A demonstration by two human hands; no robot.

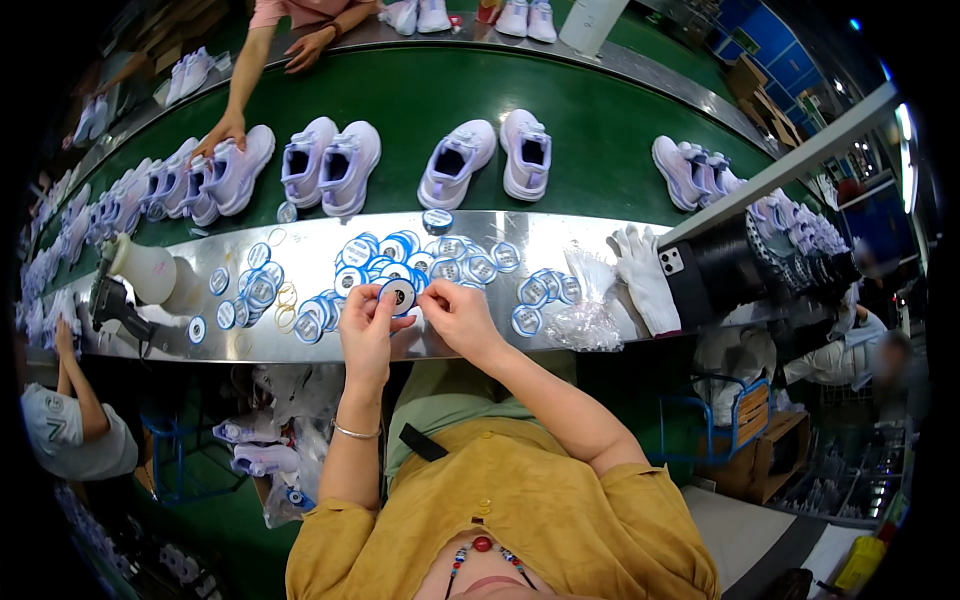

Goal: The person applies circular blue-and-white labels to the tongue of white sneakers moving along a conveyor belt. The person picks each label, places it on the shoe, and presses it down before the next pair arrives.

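Observation:
My left hand (366, 338) pinches a round blue-rimmed white tag (398, 297) between thumb and fingers, above the metal ledge (215, 345). Close to the tag's right side, my right hand (462, 320) has its fingertips drawn together; whatever is between them is too small to make out. Just beyond both hands lies a heap of similar round tags (350, 279). Smaller groups of them are spread to the left and right. Several thin rubber bands (286, 306) lie left of my left hand.
Pale lavender sneakers (349, 165) stand along the green belt (400, 100). A co-worker's hand (226, 132) touches a pair at far left. On the ledge are a white spool (150, 271), a clear plastic bundle (588, 310), a white glove (646, 280) and a phone (671, 262).

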